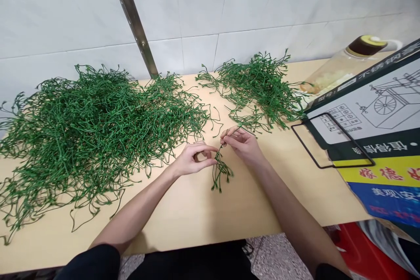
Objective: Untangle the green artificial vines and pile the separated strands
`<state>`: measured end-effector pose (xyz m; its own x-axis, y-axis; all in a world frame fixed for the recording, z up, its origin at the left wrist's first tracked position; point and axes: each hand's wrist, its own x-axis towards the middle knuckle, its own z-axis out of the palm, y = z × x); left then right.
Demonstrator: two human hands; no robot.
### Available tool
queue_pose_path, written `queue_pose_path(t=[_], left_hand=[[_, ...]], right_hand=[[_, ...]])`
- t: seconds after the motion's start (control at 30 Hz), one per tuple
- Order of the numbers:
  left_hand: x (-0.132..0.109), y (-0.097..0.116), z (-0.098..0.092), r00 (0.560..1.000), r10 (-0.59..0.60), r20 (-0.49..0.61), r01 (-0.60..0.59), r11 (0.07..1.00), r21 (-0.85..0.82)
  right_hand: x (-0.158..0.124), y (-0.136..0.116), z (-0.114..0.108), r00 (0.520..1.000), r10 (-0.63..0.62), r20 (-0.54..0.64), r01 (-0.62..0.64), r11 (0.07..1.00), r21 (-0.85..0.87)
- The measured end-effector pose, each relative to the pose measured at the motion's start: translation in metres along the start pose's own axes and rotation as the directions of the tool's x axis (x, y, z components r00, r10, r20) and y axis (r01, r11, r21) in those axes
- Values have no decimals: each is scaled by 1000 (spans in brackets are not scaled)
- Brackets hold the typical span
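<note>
Between my two hands hangs a small green artificial stem sprig (222,171), its thin branches with budded tips pointing down over the table. My right hand (242,143) pinches the upper end of its stem between thumb and fingers. On the sprig's other side, my left hand (196,158) has its thumb and index finger curved round the sprig's upper part, with a gap showing inside the curl. A large tangled heap of green stems (95,127) lies to the left. Behind my right hand is a smaller heap of the same stems (262,85).
A printed cardboard box (387,127) with a black wire handle (344,133) stands at the right. Behind it leans a clear bottle (341,68) with a dark and yellow lid. A metal bracket (136,24) rises against the tiled wall. Below the table's right edge is a red stool (361,249).
</note>
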<state>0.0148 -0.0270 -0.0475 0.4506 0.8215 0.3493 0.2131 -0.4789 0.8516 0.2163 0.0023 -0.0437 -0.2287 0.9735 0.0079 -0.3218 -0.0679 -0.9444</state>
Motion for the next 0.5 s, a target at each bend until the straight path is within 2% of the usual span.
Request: queue_pose_path(t=[0.1,0.23,0.37,0.5], left_hand=[[2,1,-1,999,36,-8,-36,999,13],[2,-2,1,996,42,-78,-41,999,16],[-2,-6,4,982,-133,-133,127,991,-49],[-3,-7,7,961,-232,-151,214,968,-128]], right_hand=[[0,0,0,1000,-10,-11,10,1000,-5],[0,3,-3,1000,-16,1,17,997,-70],[1,3,-6,1000,5,25,-1,989,-150],[0,2,-4,988,119,100,-113,992,-58]])
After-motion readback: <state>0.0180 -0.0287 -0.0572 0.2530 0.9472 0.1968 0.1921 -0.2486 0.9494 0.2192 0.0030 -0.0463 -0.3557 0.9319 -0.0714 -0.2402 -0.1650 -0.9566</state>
